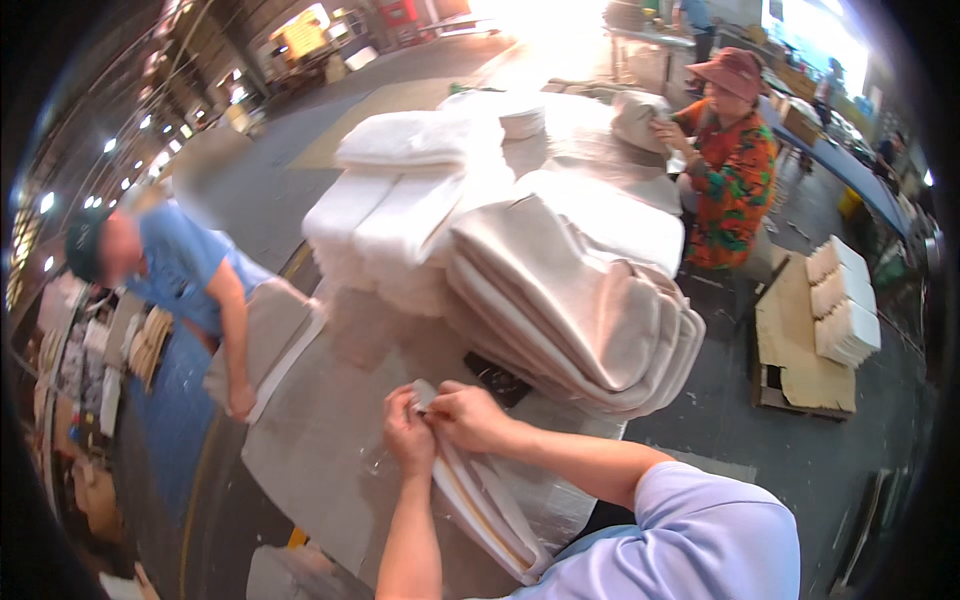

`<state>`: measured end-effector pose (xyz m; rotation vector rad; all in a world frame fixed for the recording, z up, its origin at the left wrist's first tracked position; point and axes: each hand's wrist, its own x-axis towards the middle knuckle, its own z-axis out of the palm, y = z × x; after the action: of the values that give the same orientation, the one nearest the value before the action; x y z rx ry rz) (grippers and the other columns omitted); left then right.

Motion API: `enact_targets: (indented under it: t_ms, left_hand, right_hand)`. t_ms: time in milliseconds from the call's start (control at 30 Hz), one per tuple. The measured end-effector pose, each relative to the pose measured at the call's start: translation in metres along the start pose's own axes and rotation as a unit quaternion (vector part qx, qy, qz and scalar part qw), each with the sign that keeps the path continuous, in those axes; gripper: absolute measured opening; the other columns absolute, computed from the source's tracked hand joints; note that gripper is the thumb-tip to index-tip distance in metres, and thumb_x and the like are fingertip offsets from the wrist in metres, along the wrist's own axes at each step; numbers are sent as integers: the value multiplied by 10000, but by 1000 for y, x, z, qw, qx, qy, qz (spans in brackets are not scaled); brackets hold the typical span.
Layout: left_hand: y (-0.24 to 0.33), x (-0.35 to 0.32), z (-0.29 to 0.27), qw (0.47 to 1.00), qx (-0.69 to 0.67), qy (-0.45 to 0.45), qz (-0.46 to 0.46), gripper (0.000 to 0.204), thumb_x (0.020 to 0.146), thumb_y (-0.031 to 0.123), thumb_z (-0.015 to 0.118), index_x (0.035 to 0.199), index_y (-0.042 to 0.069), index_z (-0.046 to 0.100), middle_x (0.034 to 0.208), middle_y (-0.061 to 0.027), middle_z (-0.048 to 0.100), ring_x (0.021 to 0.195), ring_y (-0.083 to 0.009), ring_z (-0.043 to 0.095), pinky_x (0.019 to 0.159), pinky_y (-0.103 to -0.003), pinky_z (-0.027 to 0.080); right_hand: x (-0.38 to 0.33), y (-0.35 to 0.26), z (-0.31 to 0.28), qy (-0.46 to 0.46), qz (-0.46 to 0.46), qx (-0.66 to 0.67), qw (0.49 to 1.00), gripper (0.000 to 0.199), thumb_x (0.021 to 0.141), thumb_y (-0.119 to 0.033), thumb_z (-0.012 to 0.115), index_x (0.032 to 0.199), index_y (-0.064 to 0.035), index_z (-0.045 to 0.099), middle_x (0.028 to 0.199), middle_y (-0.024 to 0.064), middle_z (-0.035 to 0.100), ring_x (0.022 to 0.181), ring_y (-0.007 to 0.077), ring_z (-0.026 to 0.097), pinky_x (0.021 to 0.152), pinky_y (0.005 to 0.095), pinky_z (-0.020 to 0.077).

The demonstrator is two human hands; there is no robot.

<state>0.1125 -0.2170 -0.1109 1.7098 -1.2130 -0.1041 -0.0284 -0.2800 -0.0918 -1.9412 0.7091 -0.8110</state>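
Note:
My left hand [408,430] and my right hand [470,418] meet at the far end of a long grey fabric cover [490,505]. Both are closed, fingertips pinching its end. The cover runs back toward my body, with a white and yellowish strip along its open edge. Whatever small part lies between my fingertips is hidden. Just beyond my right hand sits a dark object [497,378] on the plastic-covered table [335,440]. Behind it rises a pile of folded beige-grey padded pieces [560,290].
White fluffy pads [390,215] are stacked beyond the pile. At left, a person in blue [190,260] holds a grey fabric piece [265,340]. Far right, a person in a patterned shirt [735,180] handles a grey piece [640,120]. A pallet [805,350] carries white stacks [842,300].

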Motion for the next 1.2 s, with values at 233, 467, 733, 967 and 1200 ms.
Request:
enact_targets:
  t_ms: [233, 467, 733, 967, 1200]
  left_hand:
    - [1, -1, 8, 998, -58, 0, -17, 46, 969, 21, 613, 978, 27, 658, 1162, -140, 694, 1090, -319, 652, 948, -424, 519]
    - [-9, -1, 7, 998, -56, -9, 1, 38, 972, 41, 606, 987, 22, 637, 1139, -141, 655, 1053, -304, 631, 946, -413, 505]
    - [-9, -9, 16, 996, -89, 10, -8, 66, 1000, 80, 610, 960, 28, 606, 1082, -136, 620, 1018, -299, 611, 920, -422, 501]
    - [-6, -12, 13, 996, -89, 21, 3, 78, 1004, 81, 592, 962, 16, 599, 1073, -146, 614, 1031, -317, 603, 922, -442, 490]
    - [-11, -14, 9, 996, -93, 15, 3, 58, 1002, 68, 561, 987, 14, 576, 1075, -153, 614, 1040, -323, 604, 953, -448, 483]
  right_hand:
    - [0, 0, -7, -8, 3, 8, 1000, 225, 926, -236, 709, 892, -14, 732, 909, 164, 653, 865, 396, 673, 755, 492, 530]
    - [23, -15, -22, -108, 144, 24, 983, 274, 990, -281, 657, 970, -9, 681, 965, 206, 705, 913, 386, 690, 794, 455, 528]
    - [8, 9, -11, -159, 23, 87, 983, 272, 1041, -263, 599, 1060, 1, 658, 933, 205, 686, 851, 355, 655, 802, 446, 508]
    - [38, 45, -9, -164, 151, 246, 943, 519, 1102, -458, 526, 936, 9, 677, 783, -3, 602, 816, 128, 575, 724, 340, 488]
    - [63, 68, 36, -136, 125, 366, 912, 445, 1061, -452, 589, 1094, -25, 710, 1067, 23, 671, 1030, 135, 585, 939, 310, 473]
